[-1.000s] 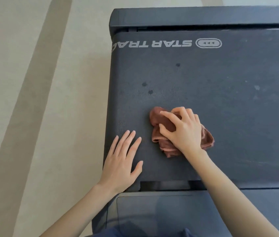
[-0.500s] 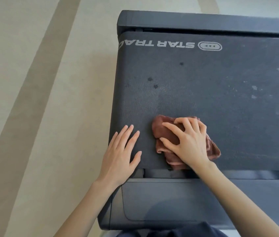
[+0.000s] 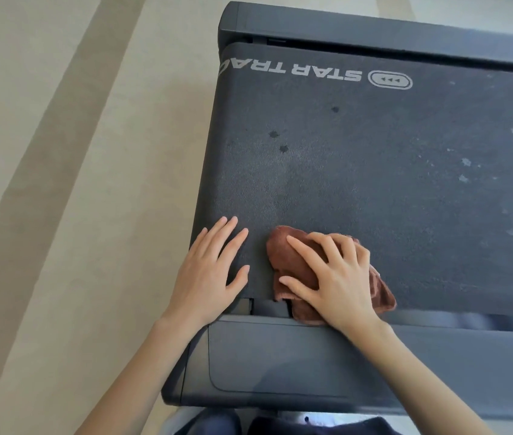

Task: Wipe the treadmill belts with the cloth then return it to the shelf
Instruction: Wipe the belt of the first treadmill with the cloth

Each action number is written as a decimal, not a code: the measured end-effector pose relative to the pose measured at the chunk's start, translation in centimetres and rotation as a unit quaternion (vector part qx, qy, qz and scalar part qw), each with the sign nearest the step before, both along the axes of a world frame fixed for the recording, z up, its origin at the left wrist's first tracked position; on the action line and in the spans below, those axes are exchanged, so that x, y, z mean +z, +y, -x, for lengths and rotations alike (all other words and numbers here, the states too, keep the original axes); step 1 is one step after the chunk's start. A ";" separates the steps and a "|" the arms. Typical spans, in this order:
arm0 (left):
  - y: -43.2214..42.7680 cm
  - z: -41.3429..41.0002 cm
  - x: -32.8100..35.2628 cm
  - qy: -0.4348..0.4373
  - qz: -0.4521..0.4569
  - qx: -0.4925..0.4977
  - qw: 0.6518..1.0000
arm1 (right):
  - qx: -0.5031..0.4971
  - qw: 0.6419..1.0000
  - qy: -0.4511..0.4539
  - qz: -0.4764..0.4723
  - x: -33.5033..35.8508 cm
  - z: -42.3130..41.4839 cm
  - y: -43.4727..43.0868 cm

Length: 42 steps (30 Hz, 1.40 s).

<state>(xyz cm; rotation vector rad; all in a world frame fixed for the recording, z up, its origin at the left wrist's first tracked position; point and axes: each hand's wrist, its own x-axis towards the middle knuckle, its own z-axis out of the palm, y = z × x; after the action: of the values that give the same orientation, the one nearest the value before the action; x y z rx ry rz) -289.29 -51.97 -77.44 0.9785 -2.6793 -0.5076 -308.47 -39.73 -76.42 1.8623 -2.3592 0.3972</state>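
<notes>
Head view, looking down at the treadmill belt. The cloth is brown and bunched, and sits at the belt's near edge, close to the near-left corner. Its near flap hangs over the gap between the belt and the end cover and touches the cover's lip. The right hand is on top of the cloth, with fingers spread and bent over the bunch and the thumb out to the left, gripping it and pressing it onto the belt. The left hand lies flat and palm down on the belt's left edge, just beside the cloth but not touching it. Its fingers are straight and close together, it holds nothing, and its heel is at the belt's near edge. The STAR TRAC logo reads upside down along the far edge, just under the far frame bar. A few dark spots show mid-left on the belt, and pale specks are scattered toward the right side. Beige floor with a darker stripe runs left of the treadmill. Dark clothing shows at the bottom edge of the view.
</notes>
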 end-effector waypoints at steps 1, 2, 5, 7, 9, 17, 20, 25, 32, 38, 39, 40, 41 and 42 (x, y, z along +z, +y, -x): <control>0.0 0.0 0.0 0.002 -0.001 0.000 1.000 | -0.004 1.000 0.005 0.008 -0.1 0.3 -0.8; 0.0 0.0 0.0 0.001 -0.002 -0.001 1.000 | -0.005 1.000 0.006 0.014 -0.1 0.7 -1.7; 0.0 0.2 0.2 -0.001 -0.008 0.002 1.000 | -0.007 1.000 0.001 0.020 -0.1 2.0 -4.8; 0.1 0.1 0.3 -0.002 -0.011 0.004 1.000 | -0.023 1.000 -0.001 0.019 0.0 2.5 -6.2; 0.1 0.0 0.3 -0.002 -0.012 0.004 1.000 | -0.029 0.999 0.005 0.020 0.1 2.6 -7.0; 1.5 -1.6 0.4 -0.026 -0.009 0.004 1.000 | -0.066 0.993 -0.081 0.055 0.3 -0.7 -3.0; 3.5 -3.4 0.6 -0.030 -0.015 0.017 0.999 | -0.073 0.989 -0.084 0.097 -0.3 -2.1 -1.5; 3.9 -3.2 1.0 -0.018 -0.024 0.038 0.999 | -0.091 0.986 -0.092 0.105 -0.3 -1.4 -4.8; 3.6 -2.8 1.1 -0.014 -0.031 0.030 0.999 | -0.071 0.992 -0.080 0.067 0.9 -0.1 -7.7; 4.8 -5.4 1.2 0.000 -0.051 0.093 0.994 | -0.029 0.994 -0.060 0.085 0.0 -2.9 -1.7; 5.0 -5.8 1.2 0.007 -0.060 0.107 0.992 | -0.030 0.994 -0.055 0.093 -0.2 -3.3 -1.3; 5.2 -6.0 1.2 0.012 -0.066 0.119 0.991 | -0.037 0.993 -0.056 0.101 -0.4 -3.4 -1.5; 5.3 -6.0 1.1 0.015 -0.070 0.128 0.989 | -0.047 0.991 -0.061 0.109 -0.4 -3.3 -2.2; 5.2 -5.9 1.1 0.018 -0.075 0.131 0.988 | -0.056 0.990 -0.066 0.115 -0.4 -3.1 -3.2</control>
<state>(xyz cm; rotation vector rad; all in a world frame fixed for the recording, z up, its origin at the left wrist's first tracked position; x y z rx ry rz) -283.43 -46.76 -76.39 1.3258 -2.4579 -0.6679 -305.39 -42.91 -76.86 1.6408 -2.3666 0.7660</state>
